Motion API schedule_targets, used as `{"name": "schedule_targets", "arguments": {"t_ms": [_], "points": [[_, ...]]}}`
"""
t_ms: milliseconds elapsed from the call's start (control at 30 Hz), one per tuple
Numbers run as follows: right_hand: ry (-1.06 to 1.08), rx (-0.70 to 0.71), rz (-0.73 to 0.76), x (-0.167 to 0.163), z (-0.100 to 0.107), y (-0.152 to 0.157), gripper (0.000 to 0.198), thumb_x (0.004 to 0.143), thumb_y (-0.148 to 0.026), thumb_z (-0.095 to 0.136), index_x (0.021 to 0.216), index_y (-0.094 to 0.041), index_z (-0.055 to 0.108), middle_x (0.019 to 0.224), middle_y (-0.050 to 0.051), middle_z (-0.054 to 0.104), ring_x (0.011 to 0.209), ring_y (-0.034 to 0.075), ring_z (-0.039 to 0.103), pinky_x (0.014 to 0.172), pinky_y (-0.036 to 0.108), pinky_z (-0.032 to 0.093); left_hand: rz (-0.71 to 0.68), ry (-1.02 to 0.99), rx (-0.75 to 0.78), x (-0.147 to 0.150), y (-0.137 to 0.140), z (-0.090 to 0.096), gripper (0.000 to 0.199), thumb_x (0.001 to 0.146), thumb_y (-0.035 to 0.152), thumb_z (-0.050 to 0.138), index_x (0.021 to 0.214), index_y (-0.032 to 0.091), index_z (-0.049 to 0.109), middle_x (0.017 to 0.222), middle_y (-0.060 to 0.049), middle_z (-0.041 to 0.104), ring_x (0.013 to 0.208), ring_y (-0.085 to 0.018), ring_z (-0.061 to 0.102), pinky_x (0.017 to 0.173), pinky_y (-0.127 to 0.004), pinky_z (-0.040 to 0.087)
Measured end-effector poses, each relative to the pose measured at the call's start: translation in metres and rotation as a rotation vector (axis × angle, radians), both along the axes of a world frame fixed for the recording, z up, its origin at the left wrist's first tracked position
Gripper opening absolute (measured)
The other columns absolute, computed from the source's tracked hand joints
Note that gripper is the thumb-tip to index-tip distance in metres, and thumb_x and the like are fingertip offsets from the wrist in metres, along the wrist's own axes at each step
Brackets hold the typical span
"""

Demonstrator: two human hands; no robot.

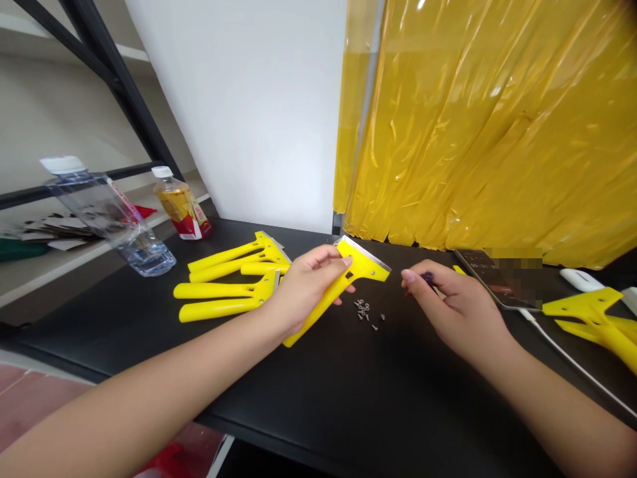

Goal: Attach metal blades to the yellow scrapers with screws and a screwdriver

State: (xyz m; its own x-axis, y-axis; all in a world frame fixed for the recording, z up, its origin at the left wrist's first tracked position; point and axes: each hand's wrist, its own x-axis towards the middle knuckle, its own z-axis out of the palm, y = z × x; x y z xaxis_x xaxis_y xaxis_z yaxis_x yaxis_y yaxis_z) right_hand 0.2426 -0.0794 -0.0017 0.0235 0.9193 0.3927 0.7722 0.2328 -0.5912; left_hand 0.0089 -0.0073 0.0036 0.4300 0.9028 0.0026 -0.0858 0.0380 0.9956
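- Left hand [312,282]: fingers closed on a yellow scraper [326,300], blade end far, centre.
- Right hand [462,305]: fingertips pinched around a small dark item [427,277], right of the scraper.
- Screws [361,309]: loose on the black table [338,398], between the hands.
- Further scrapers [223,290]: grouped, left.
- Phone [486,277]: right.
- Clear bottle [112,212], smaller bottle [183,209]: far left.

From head height, one camera faces forward and down over the hands [309,284] [460,309] and tabletop [318,398], seemingly close.

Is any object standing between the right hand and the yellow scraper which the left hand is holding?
Nothing visible stands between the right hand and the yellow scraper in the left hand. The small screws lie lower, on the black table.
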Motion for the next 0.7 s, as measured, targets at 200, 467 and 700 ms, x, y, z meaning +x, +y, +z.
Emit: {"name": "schedule_targets", "arguments": {"t_ms": [200,467,700], "points": [[-0.035,0.038,-0.029,0.002,-0.001,0.001,0.043,0.104,-0.059,0.049,0.084,-0.025,0.065,0.071,-0.001,0.068,0.066,0.017,0.062,0.058,0.03,0.039,0.003,0.001,-0.005,0.0,-0.001,0.0,0.022,0.092,0.04,0.073,0.098,0.021,0.065,0.096,-0.003,0.071,0.078,-0.017,0.073,0.054,-0.021,0.054],[-0.045,0.038,0.032,0.0,-0.002,0.001,0.037,0.105,-0.054,0.051,0.086,-0.025,0.066,0.072,-0.001,0.068,0.07,0.018,0.064,0.064,0.031,0.043,-0.014,-0.003,0.029,0.001,0.001,-0.002,0.021,0.089,0.036,0.076,0.095,0.02,0.064,0.086,0.0,0.066,0.077,-0.017,0.074,0.053,-0.021,0.054],[0.116,0.214,-0.052,0.001,0.01,-0.012,0.029,0.102,-0.049,0.062,0.085,-0.026,0.071,0.072,-0.003,0.067,0.065,0.014,0.062,0.059,0.027,0.043,-0.073,0.116,-0.004,0.0,0.0,-0.004,0.019,0.089,0.035,0.074,0.087,0.018,0.065,0.085,-0.002,0.067,0.077,-0.019,0.075,0.053,-0.022,0.054]]}}
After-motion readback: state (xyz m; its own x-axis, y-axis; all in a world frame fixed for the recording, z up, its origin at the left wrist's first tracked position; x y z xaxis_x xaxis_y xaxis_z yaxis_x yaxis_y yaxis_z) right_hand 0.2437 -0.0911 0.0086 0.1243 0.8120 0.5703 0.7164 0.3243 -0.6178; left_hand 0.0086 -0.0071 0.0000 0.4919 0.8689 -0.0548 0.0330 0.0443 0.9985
